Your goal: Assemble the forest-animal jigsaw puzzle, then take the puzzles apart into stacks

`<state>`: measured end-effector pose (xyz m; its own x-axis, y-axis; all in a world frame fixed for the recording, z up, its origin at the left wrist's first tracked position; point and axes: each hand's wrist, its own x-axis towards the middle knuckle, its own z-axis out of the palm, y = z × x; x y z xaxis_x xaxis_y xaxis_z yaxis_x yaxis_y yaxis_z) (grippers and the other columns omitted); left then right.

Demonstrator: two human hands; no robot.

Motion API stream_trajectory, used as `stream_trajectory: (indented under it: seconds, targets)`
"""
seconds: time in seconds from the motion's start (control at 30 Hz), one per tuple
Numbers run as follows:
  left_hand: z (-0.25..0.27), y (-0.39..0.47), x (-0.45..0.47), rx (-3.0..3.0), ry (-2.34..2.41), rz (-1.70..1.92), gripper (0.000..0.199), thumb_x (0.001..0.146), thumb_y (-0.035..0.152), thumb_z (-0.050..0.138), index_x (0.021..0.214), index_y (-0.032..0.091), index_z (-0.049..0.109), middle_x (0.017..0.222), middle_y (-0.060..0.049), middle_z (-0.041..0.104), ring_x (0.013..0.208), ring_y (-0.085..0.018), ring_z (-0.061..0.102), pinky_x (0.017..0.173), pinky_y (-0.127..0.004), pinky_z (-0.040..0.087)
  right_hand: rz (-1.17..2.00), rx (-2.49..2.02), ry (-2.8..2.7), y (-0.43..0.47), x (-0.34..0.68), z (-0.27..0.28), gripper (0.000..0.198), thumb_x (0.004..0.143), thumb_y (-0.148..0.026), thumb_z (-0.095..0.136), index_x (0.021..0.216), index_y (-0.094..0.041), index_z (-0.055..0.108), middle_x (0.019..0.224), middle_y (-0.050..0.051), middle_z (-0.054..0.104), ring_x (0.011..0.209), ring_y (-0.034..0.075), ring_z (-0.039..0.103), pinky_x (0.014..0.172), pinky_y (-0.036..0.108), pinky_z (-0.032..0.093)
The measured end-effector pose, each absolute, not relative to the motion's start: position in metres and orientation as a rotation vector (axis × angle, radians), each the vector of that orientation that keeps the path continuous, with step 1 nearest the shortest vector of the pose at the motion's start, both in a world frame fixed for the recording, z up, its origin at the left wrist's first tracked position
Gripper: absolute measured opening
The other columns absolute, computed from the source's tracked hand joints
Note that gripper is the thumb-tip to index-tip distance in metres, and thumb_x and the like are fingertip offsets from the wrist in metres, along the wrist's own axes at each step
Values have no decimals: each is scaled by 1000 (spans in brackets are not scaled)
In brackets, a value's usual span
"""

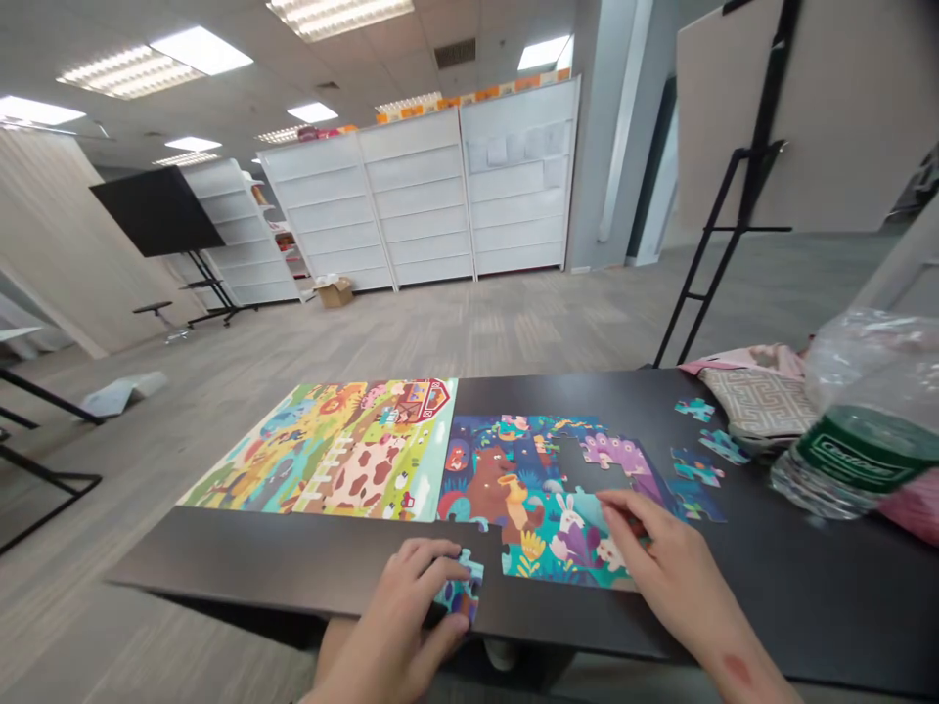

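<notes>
A partly assembled jigsaw puzzle [484, 484] with a bear and a rabbit lies on the dark table, with gaps in its middle and lower left. My right hand [656, 548] rests over its right side, thumb and forefinger pinched at the edge of a teal puzzle piece [589, 510]. The other fingers are curled under and partly hidden. Near the table's front edge, my left hand [422, 596] grips blue puzzle pieces [466, 587] between thumb and fingers; how many is unclear. Several loose puzzle pieces [696, 467] lie to the right of the puzzle.
Left of the puzzle, a bright farm-animal picture board [367, 474] covers the table [249, 548]. A clear plastic bottle with a green label [855, 450] lies at the right beside a patterned pouch [755, 396]. Beyond the table stand an easel [723, 230] and white shelving [418, 200].
</notes>
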<state>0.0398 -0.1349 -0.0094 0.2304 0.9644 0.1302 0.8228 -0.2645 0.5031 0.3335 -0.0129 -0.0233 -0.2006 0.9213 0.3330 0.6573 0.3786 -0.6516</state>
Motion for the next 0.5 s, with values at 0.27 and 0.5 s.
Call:
stream_trajectory:
  seconds: [0.27, 0.5]
  targets:
    - [-13, -136, 33, 2044, 1634, 670, 66, 85, 17, 65, 144, 32, 41, 151, -8, 43, 138, -28, 41, 115, -46, 37, 513, -1376, -1962, -13, 333, -22, 30, 94, -42, 43, 97, -24, 67, 93, 3, 76, 79, 20, 71, 68, 28, 53]
    - [-6, -136, 31, 2047, 1571, 603, 91, 71, 7, 67, 151, 32, 31, 149, -5, 45, 137, -27, 39, 118, -46, 32, 511, -1376, -1948, -11, 334, -28, 30, 92, -43, 44, 97, -25, 68, 94, 3, 76, 83, 21, 71, 73, 30, 53]
